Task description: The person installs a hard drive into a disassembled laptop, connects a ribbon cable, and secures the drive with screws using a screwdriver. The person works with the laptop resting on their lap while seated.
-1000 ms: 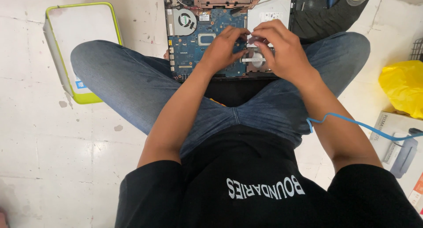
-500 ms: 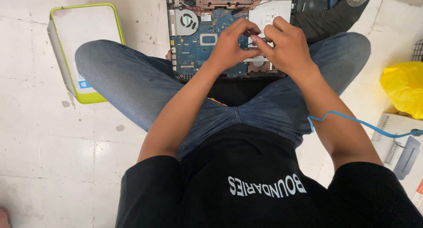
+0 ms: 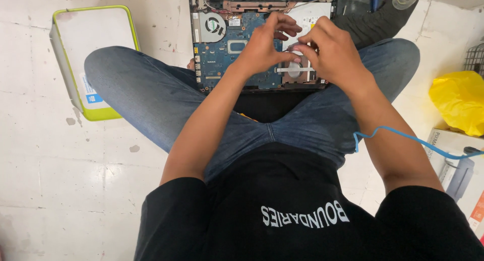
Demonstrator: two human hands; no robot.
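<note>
Bright, even light falls from above across the pale tiled floor, throwing only soft, short shadows beside the person's jeans and under the green-rimmed white case. The black shirt at the bottom of the frame reads nearly flat with little detail, while the yellow bag at the right edge and the white floor near the top right run close to overexposed. The opened laptop is sharp, the fingers above it slightly soft, and straight lines bow a little towards the corners.
</note>
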